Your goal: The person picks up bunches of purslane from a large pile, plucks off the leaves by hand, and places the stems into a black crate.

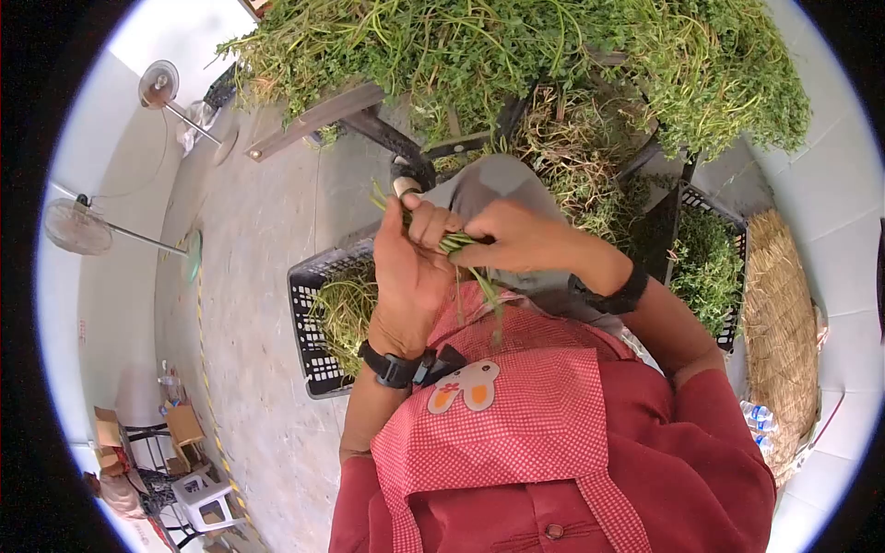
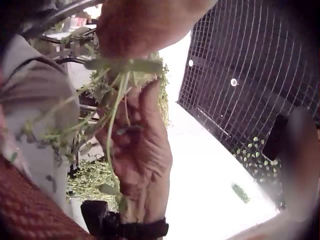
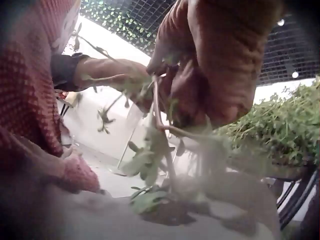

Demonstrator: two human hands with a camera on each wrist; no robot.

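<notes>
My left hand (image 1: 410, 267) is raised in front of the apron with its fingers bent round a small bunch of green stems (image 1: 456, 242). From the other side my right hand (image 1: 516, 237) pinches the same bunch between thumb and fingers. Loose leafy ends trail below both hands toward the apron. In the left wrist view these thin stems (image 2: 115, 115), bearing small rounded leaves, cross in front of the right hand (image 2: 145, 155). The right wrist view shows a reddish stem (image 3: 157, 102) hanging down beside the right hand (image 3: 215, 65).
A heap of greens (image 1: 516, 46) covers the table ahead, with more greens (image 1: 585, 166) underneath. Black crates of greens stand to the left (image 1: 313, 355) and right (image 1: 736, 276). At far right is a straw roll (image 1: 779, 341). Two fans (image 1: 78, 228) and a white stool (image 1: 205, 500) stand left.
</notes>
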